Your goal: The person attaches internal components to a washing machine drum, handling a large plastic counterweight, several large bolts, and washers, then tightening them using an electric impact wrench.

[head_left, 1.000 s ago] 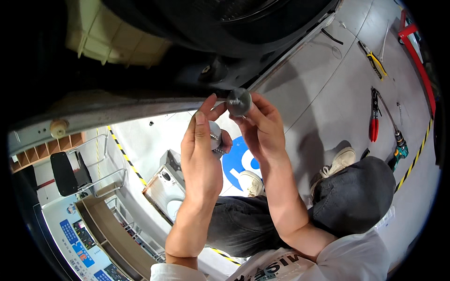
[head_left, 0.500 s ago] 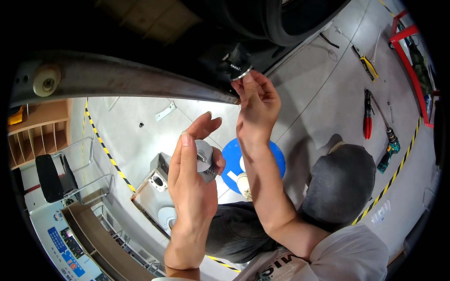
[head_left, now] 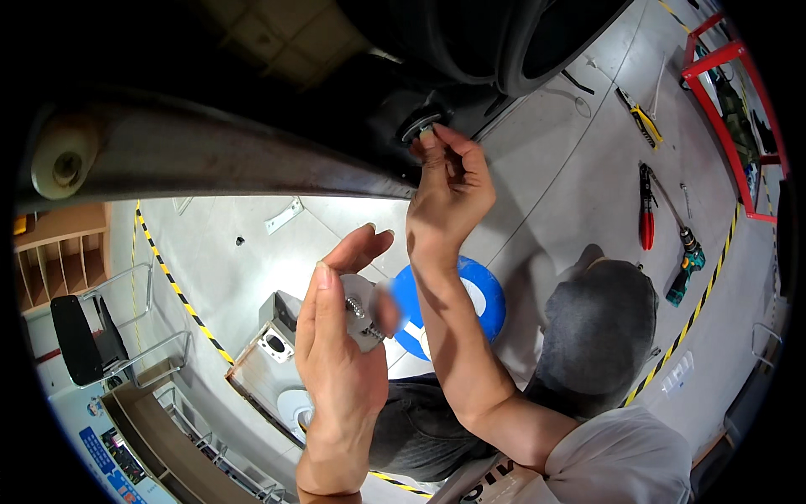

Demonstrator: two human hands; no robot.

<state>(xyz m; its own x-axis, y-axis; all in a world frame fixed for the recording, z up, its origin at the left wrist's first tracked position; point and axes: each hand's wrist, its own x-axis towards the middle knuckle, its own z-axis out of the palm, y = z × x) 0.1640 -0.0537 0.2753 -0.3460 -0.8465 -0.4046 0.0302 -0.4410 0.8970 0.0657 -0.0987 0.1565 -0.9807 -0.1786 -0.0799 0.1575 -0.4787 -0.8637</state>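
Note:
My right hand (head_left: pixel 452 189) is raised to the dark underside of an appliance, just past the end of a grey metal rail (head_left: pixel 243 160). Its thumb and fingers pinch a round, dark-rimmed levelling foot (head_left: pixel 420 124), pressed up to the black surface; the foot's threaded stem is hidden. Lower down on the left, my left hand (head_left: pixel 340 361) curls around a few grey disc-shaped levelling feet (head_left: pixel 359 309) with threaded bolts. Some of its fingers are behind them or blurred. At the rail's left end sits a pale round foot (head_left: pixel 63 164).
A blue round stool (head_left: pixel 483 281) stands below my forearms. On the tiled floor at right lie a teal drill (head_left: pixel 688 265), red-handled pliers (head_left: pixel 647 227) and yellow-handled pliers (head_left: pixel 646 122). A red frame (head_left: pixel 722 63) stands beyond; a chair (head_left: pixel 80 336) is at left.
My right hand has brought the levelling foot up against the black underside, and its bolt has gone from sight. My left hand still holds its feet, a little lower in view.

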